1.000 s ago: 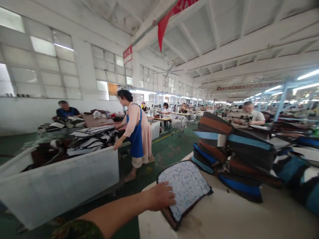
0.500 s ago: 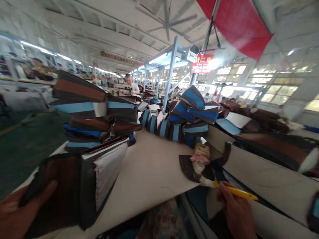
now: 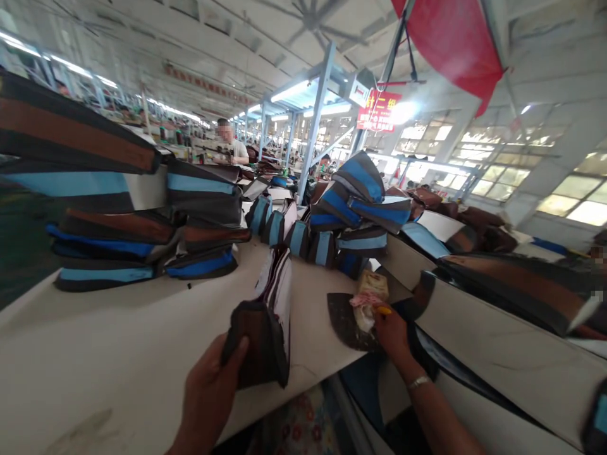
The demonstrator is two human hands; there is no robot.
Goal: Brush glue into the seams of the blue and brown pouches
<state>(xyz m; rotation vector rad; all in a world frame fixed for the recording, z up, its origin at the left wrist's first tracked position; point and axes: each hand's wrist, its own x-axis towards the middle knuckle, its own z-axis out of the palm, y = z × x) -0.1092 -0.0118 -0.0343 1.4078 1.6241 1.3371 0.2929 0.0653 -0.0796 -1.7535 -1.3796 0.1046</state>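
In the head view my left hand [image 3: 211, 385] grips the near end of a folded brown and dark grey fabric piece [image 3: 258, 344]. The piece stands on edge on the pale tabletop [image 3: 142, 328], its white-lined layers fanned open at the far end. My right hand [image 3: 392, 332] is closed around a brush with a yellow handle [image 3: 384, 310]; the bristles are hidden. It is over a small whitish container [image 3: 364, 318] wrapped in pink cloth, which sits on a dark, stained scrap [image 3: 344, 319]. A tan block [image 3: 373, 284] lies just behind the container.
Striped brown and blue fabric pieces are stacked at left [image 3: 111, 237] and at back centre [image 3: 363, 208]. Smaller blue-striped pieces [image 3: 298, 239] stand in a row between them. Large pale panels [image 3: 474, 316] spread to the right. A person [image 3: 232, 144] sits farther back.
My left hand has moved right with the fabric piece, bringing it to the table's middle. My right hand has moved forward and left with the brush, up to the container.
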